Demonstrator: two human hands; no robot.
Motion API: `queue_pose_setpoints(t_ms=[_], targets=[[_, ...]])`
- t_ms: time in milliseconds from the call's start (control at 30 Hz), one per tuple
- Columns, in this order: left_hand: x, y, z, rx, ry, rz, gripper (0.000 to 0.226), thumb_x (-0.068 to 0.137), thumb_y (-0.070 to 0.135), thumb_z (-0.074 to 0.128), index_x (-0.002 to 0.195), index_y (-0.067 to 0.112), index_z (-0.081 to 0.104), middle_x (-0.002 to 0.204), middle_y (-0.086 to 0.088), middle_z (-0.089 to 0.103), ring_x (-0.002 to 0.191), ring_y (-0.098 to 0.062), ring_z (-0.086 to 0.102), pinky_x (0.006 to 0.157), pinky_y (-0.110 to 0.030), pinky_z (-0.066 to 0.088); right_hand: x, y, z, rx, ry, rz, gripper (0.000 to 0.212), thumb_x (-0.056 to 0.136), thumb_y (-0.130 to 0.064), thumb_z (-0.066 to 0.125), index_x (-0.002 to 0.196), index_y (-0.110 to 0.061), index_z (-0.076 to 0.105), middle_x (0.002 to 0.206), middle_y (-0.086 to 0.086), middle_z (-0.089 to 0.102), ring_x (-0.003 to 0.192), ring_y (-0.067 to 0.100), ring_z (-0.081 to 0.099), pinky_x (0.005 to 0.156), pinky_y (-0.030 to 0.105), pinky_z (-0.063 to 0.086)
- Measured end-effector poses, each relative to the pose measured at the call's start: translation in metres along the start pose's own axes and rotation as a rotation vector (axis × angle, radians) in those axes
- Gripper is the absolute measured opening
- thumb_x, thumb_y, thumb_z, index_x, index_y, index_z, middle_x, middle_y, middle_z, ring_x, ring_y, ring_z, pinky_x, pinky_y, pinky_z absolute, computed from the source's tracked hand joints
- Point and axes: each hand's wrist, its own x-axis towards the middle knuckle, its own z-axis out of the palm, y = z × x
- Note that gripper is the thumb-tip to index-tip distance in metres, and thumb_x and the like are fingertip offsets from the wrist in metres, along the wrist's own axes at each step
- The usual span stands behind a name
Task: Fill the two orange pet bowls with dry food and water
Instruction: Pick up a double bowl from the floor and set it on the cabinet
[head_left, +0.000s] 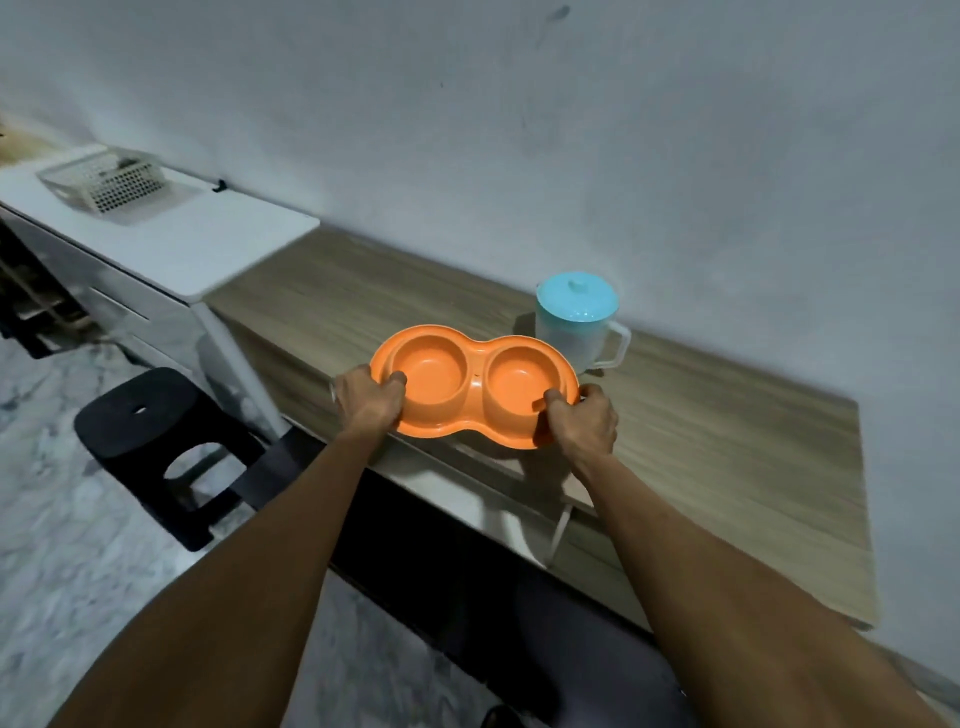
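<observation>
An orange double pet bowl (475, 384), two round wells joined in one piece, is held over the front edge of a wooden table (701, 431). Both wells look empty. My left hand (370, 397) grips its left rim, thumb inside the left well. My right hand (582, 420) grips its right rim, thumb hooked into the right well. Just behind the bowl stands a clear plastic jug (582, 322) with a light blue lid and a handle toward the right; I cannot tell what is in it.
A white cabinet (171, 249) adjoins the table on the left, carrying a perforated white basket (106, 182). A black plastic stool (156, 431) stands on the marble floor at lower left. A grey wall runs behind the table.
</observation>
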Motion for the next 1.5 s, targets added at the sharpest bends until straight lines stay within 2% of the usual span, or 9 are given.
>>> queue_pose_setpoints(t_ms=[167, 267, 433, 533, 633, 800, 1067, 1267, 1500], targets=[[0.064, -0.007, 0.004, 0.038, -0.074, 0.039, 0.058, 0.07, 0.046, 0.057, 0.104, 0.0, 0.068, 0.109, -0.026, 0.063, 0.098, -0.042, 0.061, 0.086, -0.044, 0.052, 0.023, -0.021, 0.049, -0.01, 0.003, 0.064, 0.055, 0.083, -0.041, 0.069, 0.128, -0.014, 0.054, 0.125, 0.01, 0.061, 0.113, 0.032, 0.059, 0.098, 0.051, 0.048], [0.098, -0.008, 0.01, 0.07, -0.122, 0.033, 0.048, 0.083, 0.038, 0.062, 0.111, 0.0, 0.066, 0.116, -0.023, 0.063, 0.104, -0.039, 0.06, 0.089, -0.041, 0.048, 0.037, -0.028, 0.074, -0.03, 0.032, 0.105, 0.056, 0.083, -0.042, 0.069, 0.129, -0.014, 0.054, 0.127, 0.01, 0.06, 0.115, 0.032, 0.058, 0.099, 0.051, 0.048], [0.144, -0.008, 0.033, 0.123, -0.239, 0.111, 0.037, 0.085, 0.028, 0.066, 0.097, -0.007, 0.071, 0.099, -0.025, 0.071, 0.097, -0.04, 0.064, 0.085, -0.041, 0.049, 0.051, -0.03, 0.104, -0.059, 0.118, 0.175, 0.054, 0.084, -0.042, 0.068, 0.128, -0.014, 0.056, 0.127, 0.01, 0.061, 0.115, 0.033, 0.058, 0.098, 0.05, 0.049], [0.165, -0.009, 0.044, 0.112, -0.306, 0.105, 0.036, 0.08, 0.031, 0.068, 0.095, -0.001, 0.073, 0.093, -0.021, 0.073, 0.091, -0.038, 0.067, 0.082, -0.043, 0.054, 0.053, -0.03, 0.116, -0.077, 0.173, 0.239, 0.053, 0.084, -0.043, 0.067, 0.126, -0.013, 0.058, 0.125, 0.012, 0.061, 0.114, 0.034, 0.058, 0.097, 0.051, 0.049], [0.184, -0.012, 0.051, 0.153, -0.371, 0.118, 0.035, 0.08, 0.034, 0.068, 0.093, 0.002, 0.073, 0.093, -0.018, 0.072, 0.091, -0.037, 0.066, 0.081, -0.04, 0.053, 0.055, -0.031, 0.131, -0.075, 0.222, 0.307, 0.051, 0.085, -0.042, 0.066, 0.126, -0.013, 0.058, 0.125, 0.012, 0.061, 0.113, 0.034, 0.059, 0.097, 0.05, 0.049], [0.204, -0.02, 0.059, 0.242, -0.451, 0.109, 0.043, 0.077, 0.05, 0.063, 0.096, 0.012, 0.073, 0.093, -0.012, 0.072, 0.09, -0.033, 0.066, 0.077, -0.037, 0.053, 0.058, -0.033, 0.145, -0.1, 0.304, 0.343, 0.048, 0.087, -0.039, 0.066, 0.126, -0.011, 0.06, 0.125, 0.014, 0.061, 0.114, 0.034, 0.058, 0.095, 0.046, 0.048], [0.215, -0.023, 0.067, 0.295, -0.483, 0.118, 0.053, 0.077, 0.057, 0.063, 0.103, 0.011, 0.072, 0.105, -0.017, 0.069, 0.101, -0.037, 0.063, 0.079, -0.039, 0.05, 0.062, -0.028, 0.151, -0.146, 0.335, 0.371, 0.053, 0.085, -0.042, 0.066, 0.127, -0.011, 0.061, 0.128, 0.015, 0.059, 0.114, 0.035, 0.058, 0.097, 0.044, 0.05], [0.215, -0.029, 0.07, 0.261, -0.486, 0.137, 0.073, 0.061, 0.075, 0.05, 0.091, 0.013, 0.074, 0.098, -0.016, 0.07, 0.097, -0.036, 0.062, 0.086, -0.046, 0.053, 0.059, -0.023, 0.15, -0.139, 0.346, 0.339, 0.05, 0.084, -0.042, 0.063, 0.121, -0.008, 0.065, 0.121, 0.018, 0.063, 0.112, 0.038, 0.059, 0.097, 0.044, 0.05], [0.194, -0.025, 0.045, 0.231, -0.449, 0.123, 0.07, 0.077, 0.069, 0.055, 0.107, 0.007, 0.064, 0.115, -0.017, 0.066, 0.109, -0.038, 0.059, 0.092, -0.046, 0.049, 0.03, -0.025, 0.145, -0.097, 0.328, 0.314, 0.055, 0.09, -0.041, 0.058, 0.131, -0.006, 0.057, 0.131, 0.019, 0.058, 0.12, 0.036, 0.055, 0.1, 0.042, 0.045]])
